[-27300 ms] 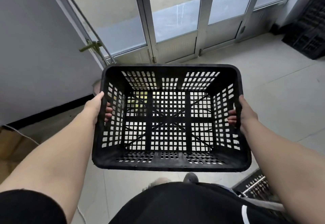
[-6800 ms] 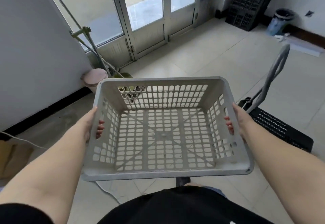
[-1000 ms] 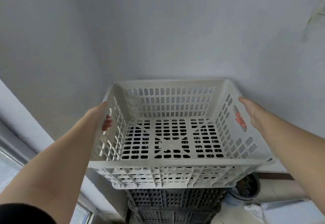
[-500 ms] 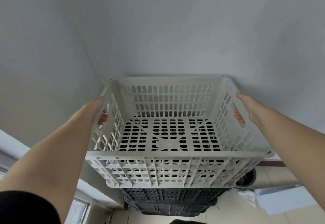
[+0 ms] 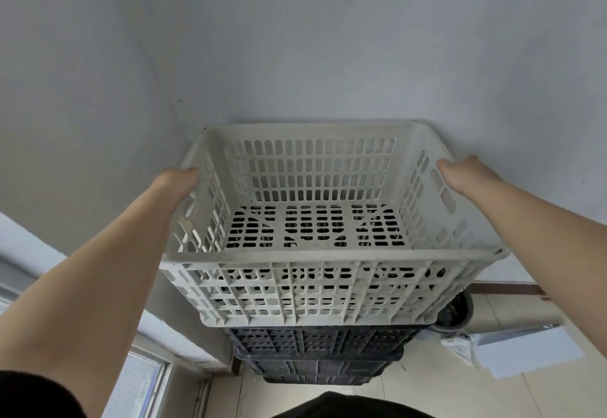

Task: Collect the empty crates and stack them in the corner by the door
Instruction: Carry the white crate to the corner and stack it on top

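The light grey slotted crate (image 5: 315, 289) sits empty on top of a stack of black crates (image 5: 315, 352) in the corner where two grey walls meet. My left hand (image 5: 175, 182) presses against the outside of its left wall at the rim. On the outside of the right wall, also at the rim, lies my right hand (image 5: 460, 176). No fingers show through the handle slots. The black crates' lower part is hidden by my body.
A door frame with a glass pane (image 5: 138, 381) stands at the lower left. A dark bin (image 5: 455, 314) and a flat white sheet (image 5: 522, 350) lie on the tiled floor to the right of the stack.
The grey crate has come down onto the black stack and gone further into the corner. My fingers have come out of both handle slots and now lie at the rim.
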`<action>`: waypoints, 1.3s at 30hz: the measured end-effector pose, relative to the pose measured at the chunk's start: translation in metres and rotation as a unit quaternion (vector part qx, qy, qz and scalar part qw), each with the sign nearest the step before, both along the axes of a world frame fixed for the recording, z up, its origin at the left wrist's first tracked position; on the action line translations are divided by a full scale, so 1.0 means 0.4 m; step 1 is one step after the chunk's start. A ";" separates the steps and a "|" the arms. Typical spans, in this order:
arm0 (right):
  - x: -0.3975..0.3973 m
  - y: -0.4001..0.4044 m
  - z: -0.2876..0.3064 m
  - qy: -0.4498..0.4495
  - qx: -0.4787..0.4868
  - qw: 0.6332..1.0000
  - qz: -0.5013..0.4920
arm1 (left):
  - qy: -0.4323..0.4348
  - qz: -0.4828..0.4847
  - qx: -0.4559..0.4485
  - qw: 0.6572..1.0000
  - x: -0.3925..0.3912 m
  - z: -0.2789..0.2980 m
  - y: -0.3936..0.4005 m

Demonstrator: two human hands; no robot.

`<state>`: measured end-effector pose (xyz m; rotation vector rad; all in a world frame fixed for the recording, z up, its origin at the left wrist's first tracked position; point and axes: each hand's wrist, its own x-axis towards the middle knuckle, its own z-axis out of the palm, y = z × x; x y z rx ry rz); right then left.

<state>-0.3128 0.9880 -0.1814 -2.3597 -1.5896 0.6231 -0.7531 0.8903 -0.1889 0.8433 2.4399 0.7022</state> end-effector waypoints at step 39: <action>-0.220 -0.607 -0.126 -0.272 0.204 0.841 0.421 | 0.377 -0.351 0.097 0.851 0.408 -0.100 -0.484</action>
